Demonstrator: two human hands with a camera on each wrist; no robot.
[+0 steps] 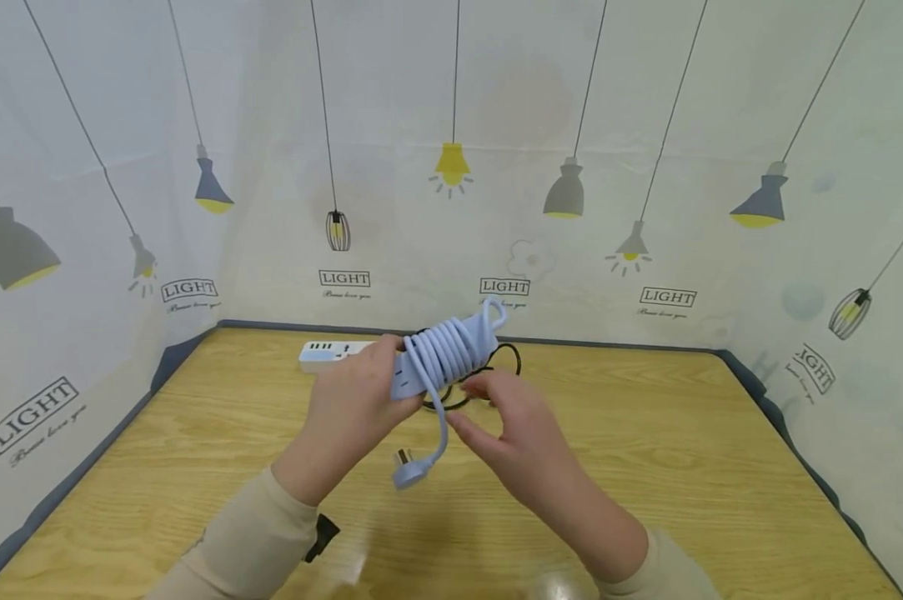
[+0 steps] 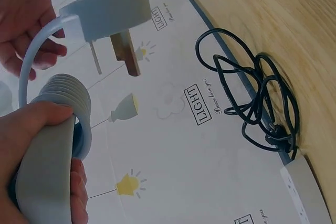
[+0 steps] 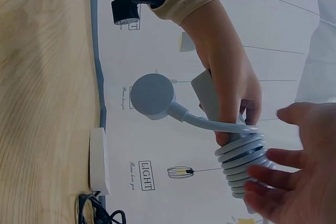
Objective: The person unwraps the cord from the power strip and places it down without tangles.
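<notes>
My left hand (image 1: 357, 392) grips one end of a white power strip (image 1: 406, 382), holding it tilted above the table. The strip's white cord (image 1: 445, 352) is wound around its body in several tight turns, with a loop sticking out past the far end. From the coil a short length of cord hangs down to a plug (image 1: 409, 473), its metal prongs showing in the left wrist view. My right hand (image 1: 522, 437) is beside the hanging cord, thumb and fingers apart. In the right wrist view its fingers (image 3: 278, 177) are spread right by the coil, overlapping it.
Behind my left hand, a second white power strip (image 1: 318, 358) lies at the back of the wooden table (image 1: 669, 450). A loose tangle of black cable (image 2: 257, 77) lies beside it. A curtain printed with lamps (image 1: 391, 125) encloses the table's back and sides.
</notes>
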